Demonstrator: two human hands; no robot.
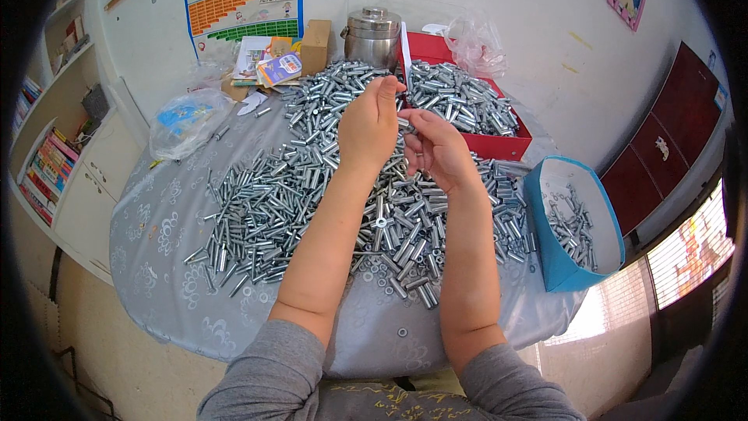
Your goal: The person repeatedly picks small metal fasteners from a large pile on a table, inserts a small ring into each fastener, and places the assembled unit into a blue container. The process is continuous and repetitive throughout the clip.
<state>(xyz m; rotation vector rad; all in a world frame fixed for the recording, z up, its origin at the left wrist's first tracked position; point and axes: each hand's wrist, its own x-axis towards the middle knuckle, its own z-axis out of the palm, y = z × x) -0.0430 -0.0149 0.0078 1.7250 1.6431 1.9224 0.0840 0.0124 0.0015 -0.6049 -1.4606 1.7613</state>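
Note:
Both my hands are raised over a large heap of silvery metal bolts and sleeves (265,210). My left hand (370,125) is closed, its back toward me and the thumb up. Its fingers are hidden, so what they hold cannot be made out. Close beside it, my right hand (438,146) is turned partly palm up. The thumb and forefinger pinch a short metal bolt (403,122), while the other fingers curl loosely. Behind the hands, a red box (506,146) is piled with assembled bolts. More bolts are mounded to its left.
A blue fabric bin (557,261) with some bolts stands at the right table edge. Loose washers (402,332) lie near the front. At the back are a steel pot (372,35), a cardboard box (316,47) and booklets (278,68). A plastic bag (191,123) lies left on the grey tablecloth (167,265).

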